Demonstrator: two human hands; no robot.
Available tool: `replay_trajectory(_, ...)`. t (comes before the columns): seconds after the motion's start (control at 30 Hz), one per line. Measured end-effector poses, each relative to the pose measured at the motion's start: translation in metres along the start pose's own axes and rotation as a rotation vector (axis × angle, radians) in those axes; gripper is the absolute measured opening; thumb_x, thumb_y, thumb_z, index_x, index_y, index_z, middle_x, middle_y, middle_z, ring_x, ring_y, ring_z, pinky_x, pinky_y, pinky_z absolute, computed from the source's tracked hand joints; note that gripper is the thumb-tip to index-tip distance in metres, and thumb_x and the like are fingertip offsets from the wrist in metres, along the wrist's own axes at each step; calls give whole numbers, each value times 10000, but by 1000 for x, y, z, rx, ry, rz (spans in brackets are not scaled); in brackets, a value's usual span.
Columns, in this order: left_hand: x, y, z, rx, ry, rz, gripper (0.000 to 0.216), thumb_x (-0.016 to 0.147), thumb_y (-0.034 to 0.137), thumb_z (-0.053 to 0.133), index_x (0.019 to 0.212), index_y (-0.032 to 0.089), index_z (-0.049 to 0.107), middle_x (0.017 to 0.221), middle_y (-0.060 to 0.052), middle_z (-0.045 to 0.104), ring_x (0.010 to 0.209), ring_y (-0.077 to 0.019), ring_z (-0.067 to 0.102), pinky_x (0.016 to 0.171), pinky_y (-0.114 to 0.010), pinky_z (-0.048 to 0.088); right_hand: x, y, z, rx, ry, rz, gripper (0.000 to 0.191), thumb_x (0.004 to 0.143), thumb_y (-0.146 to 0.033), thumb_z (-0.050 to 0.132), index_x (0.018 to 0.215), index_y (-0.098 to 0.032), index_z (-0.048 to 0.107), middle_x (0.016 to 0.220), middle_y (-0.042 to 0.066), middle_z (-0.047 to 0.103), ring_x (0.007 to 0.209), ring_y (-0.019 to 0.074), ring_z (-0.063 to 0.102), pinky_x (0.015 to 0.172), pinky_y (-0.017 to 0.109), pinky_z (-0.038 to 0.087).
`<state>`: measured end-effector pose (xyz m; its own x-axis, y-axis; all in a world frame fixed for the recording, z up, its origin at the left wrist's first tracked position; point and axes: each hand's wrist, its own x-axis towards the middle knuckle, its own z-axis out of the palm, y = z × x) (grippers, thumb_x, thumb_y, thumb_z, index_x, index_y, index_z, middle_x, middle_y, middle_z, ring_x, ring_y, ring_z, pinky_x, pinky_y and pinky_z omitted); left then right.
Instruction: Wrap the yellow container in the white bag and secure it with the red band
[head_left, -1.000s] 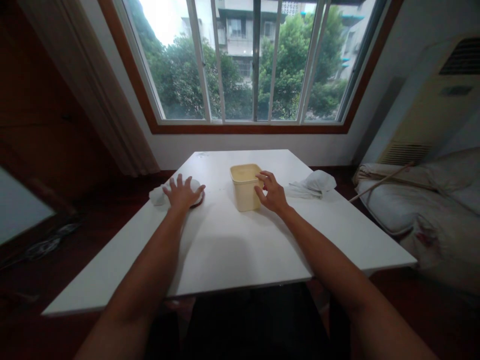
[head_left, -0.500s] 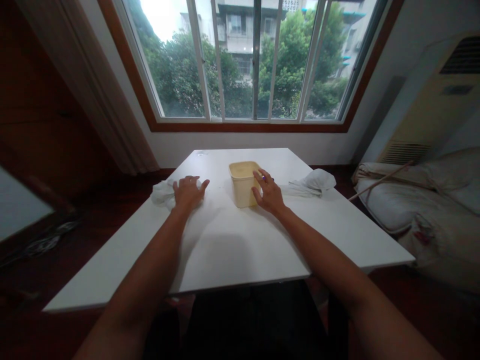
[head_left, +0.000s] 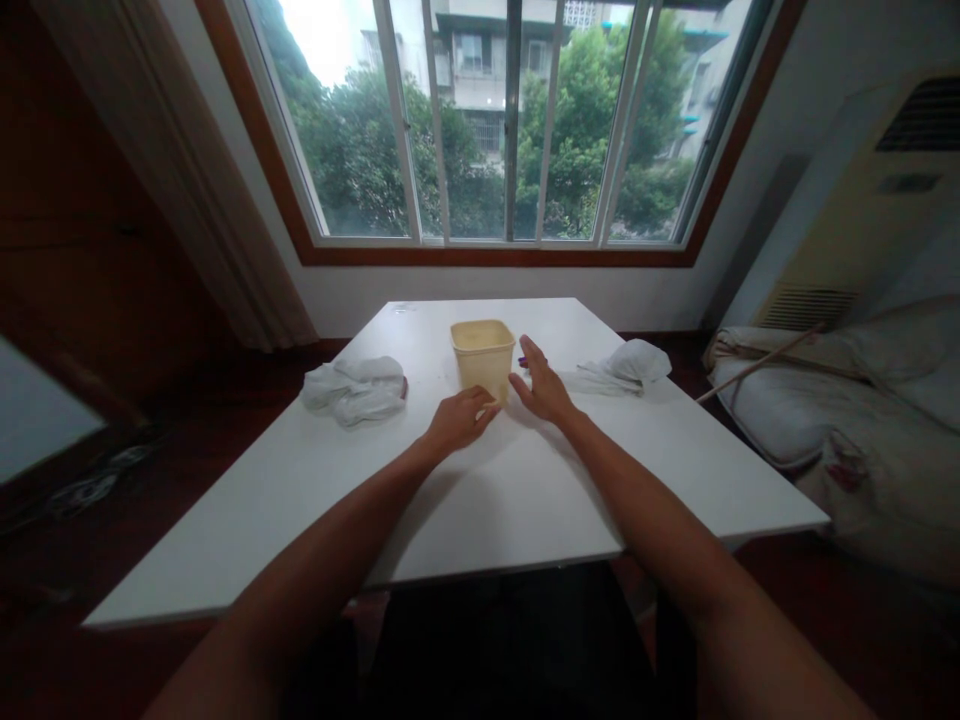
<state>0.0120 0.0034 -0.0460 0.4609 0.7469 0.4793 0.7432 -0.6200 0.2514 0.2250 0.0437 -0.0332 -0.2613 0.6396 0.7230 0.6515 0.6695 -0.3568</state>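
A pale yellow, square plastic container [head_left: 484, 358] stands upright on the white table [head_left: 480, 500], its top facing me. My left hand [head_left: 461, 417] is low in front of the container, fingers loosely bent towards its lower front. Contact there is hard to make out. To the right of the container, my right hand [head_left: 545, 387] is open, thumb and fingers apart, with a small gap to the container wall. A small purple spot shows by its fingers, too small to name. Left of the container lies a crumpled white cloth [head_left: 358, 388] with a reddish edge, untouched.
Another crumpled white cloth [head_left: 634, 362] lies near the table's right edge. Stuffed pale sacks [head_left: 885, 420] and a thin stick [head_left: 757, 365] are on the right, by a standing air conditioner [head_left: 817, 230]. A window [head_left: 502, 150] is beyond the table; a curtain [head_left: 202, 170] hangs left.
My left hand has left the left cloth and moved right, to the front of the container. The container has shifted slightly left, and my right hand has come off its side.
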Motion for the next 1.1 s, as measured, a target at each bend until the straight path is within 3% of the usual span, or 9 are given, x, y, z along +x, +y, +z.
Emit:
replay_trajectory(0.17,-4,-8,7,53,-23,-77,429,982,489,423,1252,233,635,1370,-81,601,1228,-239,590,956,-358,532,-3,57,-49,-258,21,445,475,972,-383,418,1322,-127,609,1446,161,512,1248,272,570,1047,392,465)
replay_trajectory(0.3,-4,-8,10,70,-99,-129,472,976,501,429,1330,230,586,1511,-90,485,1332,-263,520,1058,-414,486,-21,91,-80,-462,-306,728,489,867,-261,552,1330,-118,612,1384,194,573,1217,288,601,977,341,477)
replay_trajectory(0.4,-4,-11,11,42,-112,-145,475,971,506,439,1343,245,577,1541,-79,451,1355,-268,500,1072,-419,474,-24,97,-82,-506,-470,800,475,779,-174,599,1241,-90,669,1253,224,658,1138,317,648,867,332,499)
replay_trajectory(0.6,-4,-12,10,-117,-31,-105,581,949,534,476,1453,247,448,1464,-101,527,1022,-224,681,929,-391,553,-8,52,-54,-404,-578,633,249,719,-137,629,925,-117,768,990,152,757,876,230,694,726,250,464)
replay_trajectory(0.73,-3,-5,10,-91,71,101,754,849,554,646,1477,209,411,1471,-126,515,1306,-286,526,1114,-438,428,-10,-6,-32,-17,-686,228,189,818,-249,595,814,-125,738,728,56,720,638,156,610,605,236,413)
replay_trajectory(0.8,-2,-2,9,-56,62,156,770,821,534,690,1463,194,434,1444,-130,544,1323,-296,508,1126,-447,404,-11,-26,-26,175,-703,109,180,806,-210,594,882,-127,734,747,34,718,614,131,589,601,225,416)
replay_trajectory(0.9,-1,-1,7,-30,-17,59,553,896,459,611,1386,218,530,1251,-96,686,1113,-252,650,982,-388,497,-11,-33,-28,280,-589,59,320,774,-108,561,1042,-143,731,946,51,750,667,122,613,658,230,461)
replay_trajectory(1.0,0,-2,1,40,-56,-57,341,967,430,478,1163,241,682,1043,-70,756,936,-225,705,851,-334,512,-9,-20,-40,115,-395,79,367,768,-66,540,1062,-144,746,1032,76,754,800,157,659,778,265,493)
replay_trajectory(1.1,4,-5,-9,191,-1,-207,348,976,414,426,1027,226,714,893,-83,758,837,-241,709,751,-326,484,-9,-8,-51,-109,-415,111,345,775,-105,592,1073,-158,756,1088,88,751,961,210,674,886,302,484)
